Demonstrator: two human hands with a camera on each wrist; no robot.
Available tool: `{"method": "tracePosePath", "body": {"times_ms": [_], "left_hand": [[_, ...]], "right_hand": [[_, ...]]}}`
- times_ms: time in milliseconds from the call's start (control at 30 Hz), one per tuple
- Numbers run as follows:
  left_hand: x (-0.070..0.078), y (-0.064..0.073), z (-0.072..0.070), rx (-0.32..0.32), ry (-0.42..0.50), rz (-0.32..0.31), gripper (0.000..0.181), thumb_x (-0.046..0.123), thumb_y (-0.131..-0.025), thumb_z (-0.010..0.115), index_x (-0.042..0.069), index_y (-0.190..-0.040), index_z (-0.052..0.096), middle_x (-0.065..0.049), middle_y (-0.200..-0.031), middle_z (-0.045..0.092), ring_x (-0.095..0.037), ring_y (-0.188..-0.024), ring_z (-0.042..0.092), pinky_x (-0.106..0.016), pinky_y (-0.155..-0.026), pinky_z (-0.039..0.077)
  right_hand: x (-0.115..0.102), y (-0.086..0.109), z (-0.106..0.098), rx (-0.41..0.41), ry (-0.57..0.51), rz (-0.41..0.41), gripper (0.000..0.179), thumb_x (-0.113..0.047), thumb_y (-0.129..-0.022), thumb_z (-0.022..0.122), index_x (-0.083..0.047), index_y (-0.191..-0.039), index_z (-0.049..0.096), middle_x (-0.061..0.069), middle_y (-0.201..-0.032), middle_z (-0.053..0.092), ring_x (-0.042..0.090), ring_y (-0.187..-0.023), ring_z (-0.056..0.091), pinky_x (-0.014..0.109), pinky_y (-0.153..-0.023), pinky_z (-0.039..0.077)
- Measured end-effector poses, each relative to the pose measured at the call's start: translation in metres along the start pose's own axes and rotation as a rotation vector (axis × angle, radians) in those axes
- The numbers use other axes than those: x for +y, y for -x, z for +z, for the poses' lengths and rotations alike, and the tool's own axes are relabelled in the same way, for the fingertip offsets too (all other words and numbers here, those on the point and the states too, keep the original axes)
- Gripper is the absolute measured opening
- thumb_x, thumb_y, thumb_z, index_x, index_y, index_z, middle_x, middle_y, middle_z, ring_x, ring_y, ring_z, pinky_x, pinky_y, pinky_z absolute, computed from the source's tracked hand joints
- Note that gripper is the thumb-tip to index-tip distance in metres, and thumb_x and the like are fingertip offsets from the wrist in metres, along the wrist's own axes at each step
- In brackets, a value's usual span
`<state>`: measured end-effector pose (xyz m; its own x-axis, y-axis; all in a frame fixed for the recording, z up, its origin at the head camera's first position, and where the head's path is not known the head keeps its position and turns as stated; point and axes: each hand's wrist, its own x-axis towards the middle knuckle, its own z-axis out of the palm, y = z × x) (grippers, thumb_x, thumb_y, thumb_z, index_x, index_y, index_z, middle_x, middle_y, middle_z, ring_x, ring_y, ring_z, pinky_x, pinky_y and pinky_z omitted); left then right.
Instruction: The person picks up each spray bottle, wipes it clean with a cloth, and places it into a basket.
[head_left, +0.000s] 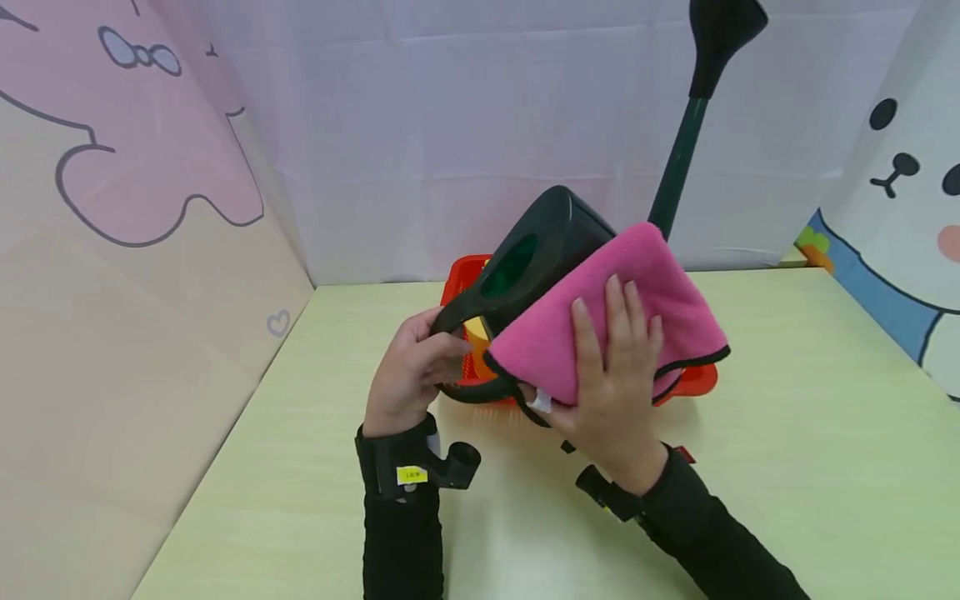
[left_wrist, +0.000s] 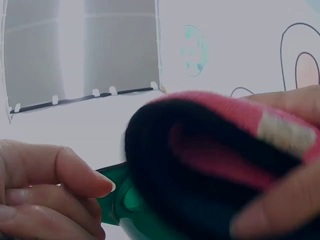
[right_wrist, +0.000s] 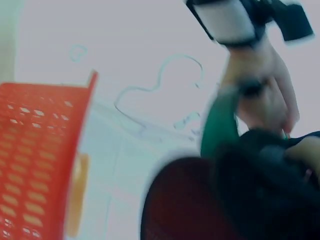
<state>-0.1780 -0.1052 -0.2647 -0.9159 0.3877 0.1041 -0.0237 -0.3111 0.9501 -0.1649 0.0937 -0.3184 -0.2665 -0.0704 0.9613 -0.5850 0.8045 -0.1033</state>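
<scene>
A dark green watering can (head_left: 558,242) is tilted in the air in the head view, its long spout (head_left: 678,167) rising to a black head at upper right. My left hand (head_left: 408,371) grips its curved handle. A folded pink cloth (head_left: 686,312) with black edging covers much of the can's right side. My right hand (head_left: 618,396) holds that cloth against the can, fingers spread over the top. In the left wrist view the thumb is on the other side of the cloth (left_wrist: 220,107). The cloth hides the lower spout.
Behind the can, a red basket (head_left: 701,381) stands on the pale table (head_left: 810,433), with a yellow-orange thing (head_left: 477,337) partly visible there. The perforated basket wall (right_wrist: 35,160) is near my right wrist. White fabric (head_left: 480,125) hangs behind the table.
</scene>
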Motion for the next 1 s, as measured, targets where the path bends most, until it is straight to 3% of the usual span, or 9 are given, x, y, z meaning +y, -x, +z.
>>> {"method": "tracePosePath", "body": {"times_ms": [133, 233, 333, 500, 733, 867, 1000], "left_hand": [[0.0, -0.001, 0.0, 0.035, 0.002, -0.002, 0.014, 0.002, -0.084, 0.043, 0.011, -0.076, 0.049, 0.005, -0.053, 0.039, -0.005, -0.042, 0.033, -0.017, -0.043, 0.027], [0.001, -0.001, -0.002, 0.037, 0.017, 0.006, 0.013, 0.001, -0.084, 0.042, 0.011, -0.077, 0.049, 0.005, -0.053, 0.04, -0.004, -0.042, 0.034, -0.016, -0.043, 0.028], [0.001, -0.001, -0.004, 0.013, 0.059, 0.024, 0.012, 0.001, -0.083, 0.043, 0.011, -0.079, 0.049, 0.005, -0.054, 0.04, -0.004, -0.042, 0.034, -0.016, -0.043, 0.028], [0.001, 0.0, -0.006, -0.026, 0.101, 0.044, 0.015, 0.001, -0.084, 0.042, 0.013, -0.077, 0.049, 0.005, -0.054, 0.039, -0.01, -0.042, 0.03, -0.016, -0.044, 0.029], [0.002, 0.003, -0.008, -0.059, 0.122, 0.06, 0.017, -0.001, -0.083, 0.04, 0.012, -0.077, 0.05, 0.004, -0.055, 0.039, -0.012, -0.043, 0.027, -0.016, -0.044, 0.028], [0.002, 0.004, -0.009, -0.058, 0.114, 0.07, 0.018, -0.001, -0.083, 0.04, 0.013, -0.076, 0.049, 0.004, -0.054, 0.037, -0.013, -0.044, 0.026, -0.017, -0.044, 0.025], [0.002, 0.004, -0.011, -0.078, 0.125, 0.095, 0.02, -0.001, -0.082, 0.039, 0.014, -0.073, 0.048, 0.003, -0.053, 0.034, -0.015, -0.044, 0.023, -0.023, -0.044, 0.016]], "right_hand": [[-0.014, 0.01, 0.008, -0.047, 0.125, -0.139, 0.057, -0.046, -0.09, 0.044, -0.009, -0.133, 0.041, 0.024, -0.133, 0.037, 0.034, -0.136, 0.023, 0.055, -0.111, 0.01], [-0.014, 0.01, 0.009, -0.062, 0.14, -0.187, 0.05, -0.042, -0.091, 0.043, -0.011, -0.13, 0.045, 0.024, -0.131, 0.038, 0.035, -0.136, 0.023, 0.054, -0.112, 0.009], [-0.007, 0.005, 0.005, -0.062, 0.065, -0.133, 0.049, -0.042, -0.09, 0.045, -0.012, -0.129, 0.046, 0.022, -0.134, 0.038, 0.035, -0.135, 0.026, 0.054, -0.111, 0.015], [0.012, -0.007, -0.003, -0.025, -0.127, 0.021, 0.065, -0.054, -0.084, 0.051, -0.011, -0.131, 0.044, 0.018, -0.14, 0.037, 0.035, -0.134, 0.029, 0.054, -0.108, 0.023], [0.038, -0.018, -0.008, 0.046, -0.314, 0.195, 0.074, -0.058, -0.079, 0.057, -0.006, -0.131, 0.045, 0.015, -0.139, 0.042, 0.029, -0.131, 0.035, 0.045, -0.105, 0.035], [0.041, -0.017, -0.006, 0.056, -0.319, 0.178, 0.075, -0.059, -0.078, 0.056, -0.007, -0.131, 0.045, 0.015, -0.138, 0.042, 0.029, -0.13, 0.036, 0.045, -0.105, 0.035], [0.027, -0.012, 0.0, 0.091, -0.205, 0.121, 0.076, -0.06, -0.078, 0.055, -0.006, -0.131, 0.043, 0.017, -0.137, 0.042, 0.032, -0.128, 0.037, 0.05, -0.105, 0.032]]}}
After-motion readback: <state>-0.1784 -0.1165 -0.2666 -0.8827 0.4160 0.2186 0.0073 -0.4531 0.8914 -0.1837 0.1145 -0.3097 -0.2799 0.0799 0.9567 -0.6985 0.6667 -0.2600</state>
